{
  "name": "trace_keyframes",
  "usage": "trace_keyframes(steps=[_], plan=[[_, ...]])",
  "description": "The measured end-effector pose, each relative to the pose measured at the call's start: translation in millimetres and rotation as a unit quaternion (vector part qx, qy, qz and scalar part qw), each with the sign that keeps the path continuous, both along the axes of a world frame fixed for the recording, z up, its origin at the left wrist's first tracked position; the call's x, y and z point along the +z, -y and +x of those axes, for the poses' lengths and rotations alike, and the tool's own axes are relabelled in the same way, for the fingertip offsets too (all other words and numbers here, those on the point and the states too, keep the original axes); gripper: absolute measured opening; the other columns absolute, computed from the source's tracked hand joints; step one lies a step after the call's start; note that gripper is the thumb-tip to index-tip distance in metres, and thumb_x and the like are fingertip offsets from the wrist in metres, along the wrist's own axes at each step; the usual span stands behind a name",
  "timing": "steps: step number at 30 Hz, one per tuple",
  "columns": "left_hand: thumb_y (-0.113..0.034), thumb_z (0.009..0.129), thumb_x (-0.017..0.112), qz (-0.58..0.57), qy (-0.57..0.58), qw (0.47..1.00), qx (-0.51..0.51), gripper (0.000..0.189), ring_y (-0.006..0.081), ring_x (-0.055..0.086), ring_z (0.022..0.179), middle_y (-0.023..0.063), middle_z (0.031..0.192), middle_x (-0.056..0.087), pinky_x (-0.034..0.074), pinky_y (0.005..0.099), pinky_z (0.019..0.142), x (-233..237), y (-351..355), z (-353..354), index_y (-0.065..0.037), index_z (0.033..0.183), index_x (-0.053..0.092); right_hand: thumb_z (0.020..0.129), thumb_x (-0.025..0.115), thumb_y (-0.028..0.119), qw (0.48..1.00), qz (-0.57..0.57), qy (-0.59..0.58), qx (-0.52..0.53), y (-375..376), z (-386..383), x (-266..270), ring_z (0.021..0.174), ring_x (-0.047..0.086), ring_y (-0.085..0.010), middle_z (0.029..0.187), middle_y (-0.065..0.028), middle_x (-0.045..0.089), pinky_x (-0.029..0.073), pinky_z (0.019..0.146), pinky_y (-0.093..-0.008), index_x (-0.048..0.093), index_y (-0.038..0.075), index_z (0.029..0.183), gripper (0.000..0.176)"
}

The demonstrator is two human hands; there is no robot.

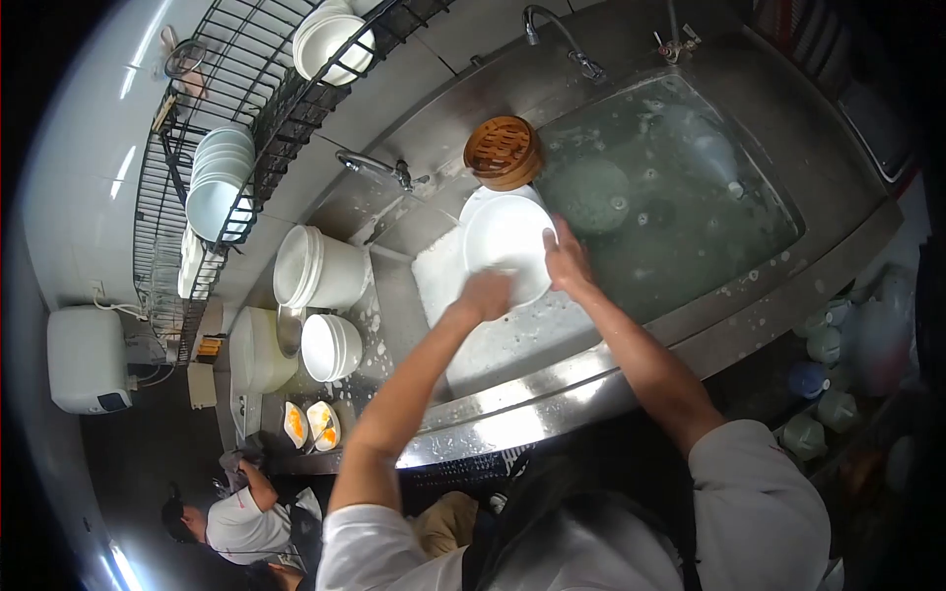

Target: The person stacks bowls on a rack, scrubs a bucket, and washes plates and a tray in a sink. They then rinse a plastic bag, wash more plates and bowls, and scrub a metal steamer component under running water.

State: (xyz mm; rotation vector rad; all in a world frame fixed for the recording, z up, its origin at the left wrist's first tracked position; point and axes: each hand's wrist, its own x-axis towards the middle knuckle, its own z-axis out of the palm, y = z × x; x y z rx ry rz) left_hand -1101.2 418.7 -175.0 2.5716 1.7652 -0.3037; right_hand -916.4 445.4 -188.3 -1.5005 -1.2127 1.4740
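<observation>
A large white bowl (pixel 505 236) is tilted over the left sink compartment (pixel 512 350), its inside facing me. My right hand (pixel 568 258) grips the bowl's right rim, thumb on the inner side. At the lower left of the bowl is my left hand (pixel 488 294), closed and slightly smeared by motion; a small pale greyish thing shows at its fingers, too blurred to name. Another white rounded dish (pixel 483 200) lies partly hidden behind the bowl. Just beyond it, a round bamboo steamer (pixel 504 153) sits by the divider between compartments.
Cloudy water fills the right basin (pixel 680 266), with a clear bottle (pixel 717 163) in it. White buckets (pixel 330 347) and food dishes (pixel 323 426) stand on the left counter. Stacked bowls (pixel 219 187) sit on the wire rack (pixel 261 118). Faucets (pixel 562 44) line the back. Another person (pixel 246 522) is lower left.
</observation>
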Motion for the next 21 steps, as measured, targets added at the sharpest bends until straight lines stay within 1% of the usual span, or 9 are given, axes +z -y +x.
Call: trace_keyframes(steps=[1,3,5,10,12,14,16,19,21], plan=[[-0.029,0.09,0.048,0.037,-0.176,0.983,-0.036,0.043,0.0421,0.056,0.108,0.0252,0.124,0.054,0.039,0.0476,0.099,6.1,2.4,-14.0,-0.003,0.124,0.052,0.096,0.04,0.025,1.0,0.01,-0.004,-0.001,-2.0,13.6,6.1,0.101,0.061,-0.0373,0.126,-0.0213,0.053,0.06,0.056,-0.0409,0.028,0.014,0.143,0.05],[-0.018,0.091,0.044,0.17,-0.109,0.979,0.037,0.031,0.0322,0.051,0.114,0.0195,0.117,0.056,0.037,0.0529,0.098,65.2,-7.9,2.7,-0.003,0.115,0.056,0.096,0.041,0.022,0.995,-0.054,-0.083,0.006,3.1,34.2,25.2,0.103,0.061,-0.0362,0.129,-0.0196,0.05,0.061,0.058,-0.0418,0.03,0.014,0.142,0.049],[-0.014,0.09,0.044,0.181,0.238,0.933,0.202,0.032,0.0316,0.052,0.107,0.0164,0.115,0.055,0.039,0.0536,0.094,51.5,-26.8,6.2,-0.004,0.12,0.051,0.091,0.041,0.01,0.974,-0.115,-0.185,-0.069,4.7,34.7,25.5,0.103,0.061,-0.0345,0.13,-0.0184,0.049,0.06,0.059,-0.0418,0.032,0.014,0.142,0.052],[-0.006,0.086,0.049,0.05,0.794,0.439,0.418,0.046,0.0265,0.057,0.08,0.0113,0.099,0.056,0.049,0.0418,0.065,-88.8,-16.0,33.7,-0.005,0.13,0.038,0.08,0.043,-0.001,0.961,0.062,-0.138,-0.231,4.1,1.3,-12.2,0.12,0.051,-0.0313,0.132,-0.0183,0.049,0.05,0.088,-0.0394,0.03,0.01,0.143,0.066],[-0.002,0.084,0.049,-0.048,0.791,0.429,0.433,0.05,0.0212,0.058,0.067,0.0112,0.093,0.056,0.047,0.034,0.045,-58.8,1.4,74.4,-0.002,0.132,0.035,0.079,0.046,0.0,0.96,0.115,-0.104,-0.231,-8.0,3.5,-39.8,0.118,0.052,-0.0289,0.13,-0.0179,0.05,0.049,0.088,-0.04,0.032,0.005,0.14,0.063],[-0.006,0.083,0.054,0.162,0.698,0.601,0.354,0.046,0.0233,0.063,0.081,0.0113,0.101,0.06,0.053,0.0342,0.058,-7.0,-10.1,69.1,-0.001,0.127,0.044,0.08,0.047,0.0,0.966,-0.064,-0.214,-0.132,-8.0,47.8,-17.5,0.117,0.052,-0.0275,0.129,-0.0178,0.049,0.051,0.085,-0.0406,0.034,0.004,0.138,0.06],[-0.023,0.087,0.06,0.053,0.679,0.696,0.23,0.045,0.0192,0.06,0.1,0.0123,0.112,0.061,0.048,0.0312,0.088,87.0,-23.7,67.0,0.002,0.123,0.05,0.081,0.049,-0.001,0.934,-0.136,-0.322,-0.074,-9.3,69.8,-16.0,0.101,0.06,-0.0224,0.114,-0.0149,0.058,0.052,0.077,-0.0371,0.049,0.001,0.123,0.043],[-0.032,0.091,0.056,-0.304,0.732,0.494,0.358,0.045,0.0191,0.061,0.098,0.012,0.11,0.062,0.052,0.0319,0.083,99.9,-58.4,71.6,0.001,0.121,0.052,0.081,0.052,0.001,0.908,-0.183,-0.367,0.082,-16.8,83.7,-21.7,0.087,0.064,-0.0219,0.097,-0.0125,0.063,0.053,0.07,-0.0358,0.059,0.0,0.111,0.03],[-0.031,0.094,0.049,-0.164,0.789,0.509,0.303,0.038,0.021,0.061,0.1,0.0121,0.111,0.062,0.053,0.0356,0.083,26.7,-60.8,92.7,-0.004,0.12,0.055,0.079,0.06,0.004,0.913,-0.119,-0.39,0.027,-26.7,71.2,-56.4,0.083,0.064,-0.0235,0.096,-0.0132,0.064,0.052,0.069,-0.0379,0.059,-0.002,0.111,0.033]])
